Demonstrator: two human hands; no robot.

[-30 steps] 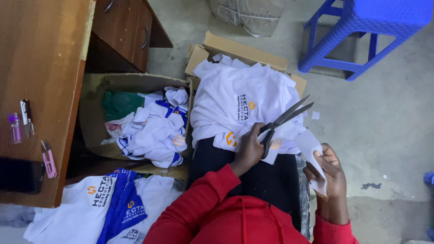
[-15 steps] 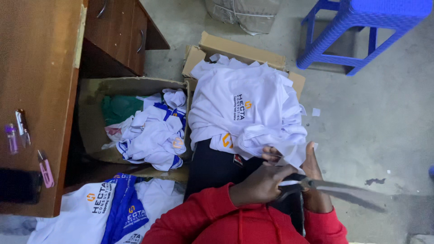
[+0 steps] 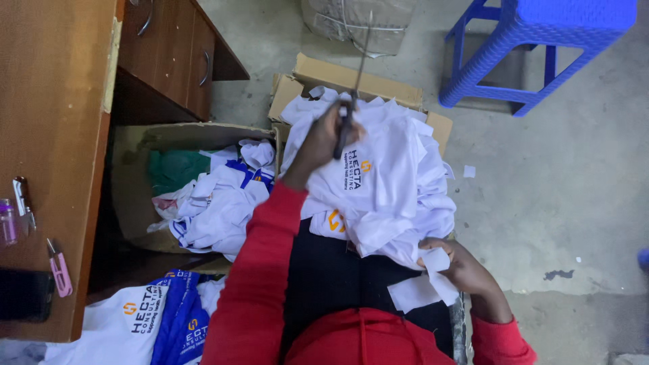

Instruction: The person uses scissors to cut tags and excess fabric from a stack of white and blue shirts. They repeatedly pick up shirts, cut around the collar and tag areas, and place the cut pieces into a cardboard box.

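My left hand (image 3: 316, 145) is raised over a pile of white printed shirts (image 3: 399, 182) and is shut on the handles of long scissors (image 3: 358, 67), whose closed blades point away from me. Low on the right, my right hand (image 3: 470, 270) rests at the pile's near edge beside my lap. It holds small white cloth pieces (image 3: 422, 289). The pile lies in an open cardboard box (image 3: 351, 73) and spills onto my dark lap (image 3: 338, 277). Both sleeves are red.
A second cardboard box (image 3: 128, 196) on the left holds white, blue and green garments. A wooden desk (image 3: 47, 101) with drawers carries pink thread snips (image 3: 59, 270), a small bottle and a dark phone (image 3: 23, 294). More shirts (image 3: 135, 324) lie below it. A blue plastic stool (image 3: 541, 40) stands far right.
My left hand has swung the scissors from beside my right hand up and away over the shirt pile. My right hand stays low, still holding white cloth.
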